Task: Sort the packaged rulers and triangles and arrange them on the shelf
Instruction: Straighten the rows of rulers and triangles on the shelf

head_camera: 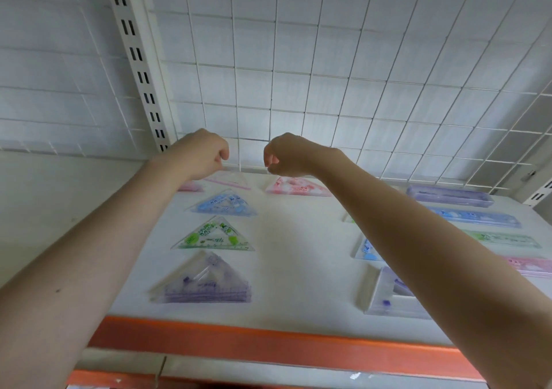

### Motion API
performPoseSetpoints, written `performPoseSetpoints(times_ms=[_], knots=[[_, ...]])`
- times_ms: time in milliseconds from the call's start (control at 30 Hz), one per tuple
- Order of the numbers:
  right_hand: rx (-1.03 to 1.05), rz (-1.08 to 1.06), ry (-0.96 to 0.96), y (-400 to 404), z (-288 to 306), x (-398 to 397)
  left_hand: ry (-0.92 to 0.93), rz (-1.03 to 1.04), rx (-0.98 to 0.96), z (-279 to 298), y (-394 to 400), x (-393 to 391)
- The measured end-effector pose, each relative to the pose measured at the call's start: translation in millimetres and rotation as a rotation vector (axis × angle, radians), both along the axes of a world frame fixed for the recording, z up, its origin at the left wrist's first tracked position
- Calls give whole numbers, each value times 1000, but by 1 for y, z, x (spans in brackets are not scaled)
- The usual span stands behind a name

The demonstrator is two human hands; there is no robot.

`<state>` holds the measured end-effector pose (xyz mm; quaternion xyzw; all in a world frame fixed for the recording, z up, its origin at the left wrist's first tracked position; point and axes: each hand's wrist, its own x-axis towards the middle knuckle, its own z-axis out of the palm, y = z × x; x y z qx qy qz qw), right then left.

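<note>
A white shelf (292, 257) holds packaged triangles in a column at left, purple triangle (203, 284) nearest, and rulers (475, 218) at right. Above the far pink triangle (295, 187), the left hand (203, 155) and right hand (288, 155) hover with fingers curled, gripping nothing visible.

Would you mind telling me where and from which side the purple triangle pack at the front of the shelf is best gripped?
I would pinch the purple triangle pack at its long bottom edge, coming from the front. It lies flat on the shelf with that edge facing the orange lip, and the space to its right is bare, so fingers can probably slide under there.
</note>
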<state>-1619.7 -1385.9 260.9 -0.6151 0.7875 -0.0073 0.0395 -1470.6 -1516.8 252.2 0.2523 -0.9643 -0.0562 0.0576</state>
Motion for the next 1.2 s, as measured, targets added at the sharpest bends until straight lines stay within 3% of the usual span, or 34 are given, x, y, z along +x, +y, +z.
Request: performPoseSetpoints(times_ms=[200,500,667,1000,1200], knots=[[47,-44,25,-18,-7,11,-46,34,-46,-3,-26,20],[277,-67,65,-40,-48,42,-351,-180,-121,-37,-35,18],[237,-69,103,-35,-58,51,-428,-272,-195,-54,-42,20],[213,-116,87,-33,-56,56,-336,-270,-64,-56,-43,25],[62,-163,36,-29,-49,56,-93,-278,-55,-43,-36,38]])
